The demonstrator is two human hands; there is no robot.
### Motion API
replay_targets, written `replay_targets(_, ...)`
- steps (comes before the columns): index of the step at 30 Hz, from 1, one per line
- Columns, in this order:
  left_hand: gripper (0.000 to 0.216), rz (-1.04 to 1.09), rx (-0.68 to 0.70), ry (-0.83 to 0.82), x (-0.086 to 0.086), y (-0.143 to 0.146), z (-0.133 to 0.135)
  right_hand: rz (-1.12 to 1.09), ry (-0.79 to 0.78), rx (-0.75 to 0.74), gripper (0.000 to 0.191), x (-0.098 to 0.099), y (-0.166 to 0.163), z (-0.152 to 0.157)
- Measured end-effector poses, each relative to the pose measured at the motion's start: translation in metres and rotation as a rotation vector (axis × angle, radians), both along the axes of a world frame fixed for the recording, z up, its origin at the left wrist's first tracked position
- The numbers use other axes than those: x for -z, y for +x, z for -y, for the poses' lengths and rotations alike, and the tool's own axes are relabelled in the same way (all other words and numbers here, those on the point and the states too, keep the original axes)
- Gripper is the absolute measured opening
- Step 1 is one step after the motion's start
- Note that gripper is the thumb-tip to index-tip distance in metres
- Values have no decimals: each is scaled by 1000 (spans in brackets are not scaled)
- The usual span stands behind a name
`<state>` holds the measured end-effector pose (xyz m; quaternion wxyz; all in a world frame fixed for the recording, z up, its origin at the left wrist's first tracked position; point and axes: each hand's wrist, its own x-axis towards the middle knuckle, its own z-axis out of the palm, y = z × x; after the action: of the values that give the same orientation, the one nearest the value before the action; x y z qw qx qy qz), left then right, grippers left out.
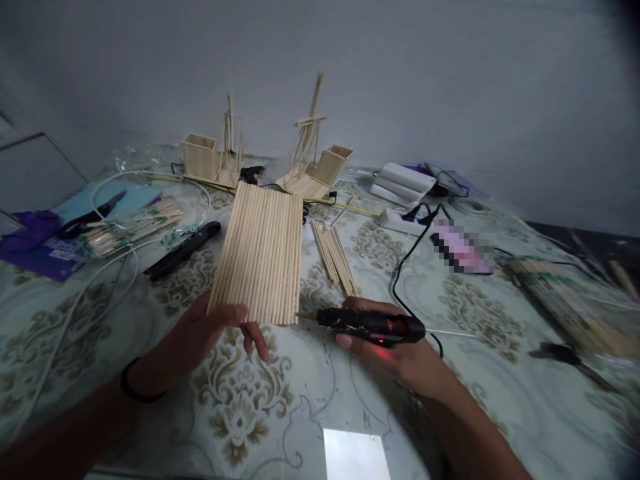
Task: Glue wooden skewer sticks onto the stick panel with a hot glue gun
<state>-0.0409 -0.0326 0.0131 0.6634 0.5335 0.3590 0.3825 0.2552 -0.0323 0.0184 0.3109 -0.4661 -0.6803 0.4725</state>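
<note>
My left hand grips the near edge of a flat panel of glued wooden sticks, thumb on top, and holds it tilted above the table. My right hand is wrapped round a black hot glue gun with a red light on. The gun's nozzle points left and sits right at the panel's lower right corner. A black cord runs from the gun's back end across the table. A loose bundle of wooden sticks lies just beyond the gun.
Two stick-built models with small boxes stand at the back. A black tool, white cable, packets of sticks and purple paper lie left. A power strip, white boxes and more sticks lie right.
</note>
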Motion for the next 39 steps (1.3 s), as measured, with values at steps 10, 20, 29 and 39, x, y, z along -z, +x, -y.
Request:
replay_targets(10,33,54,35,-6,-1,0,2,-15,53,66,44,0,1,-1)
replay_targets(20,33,101,68,-60,0,1,3,-13,-23,26,41,-2,0,1)
replay_targets(29,34,73,30,-76,-8,3,3,-40,4,-10,42,3,-1,3)
replay_targets(39,36,13,23,-54,-6,1,2,-52,44,-46,44,-3,-1,3)
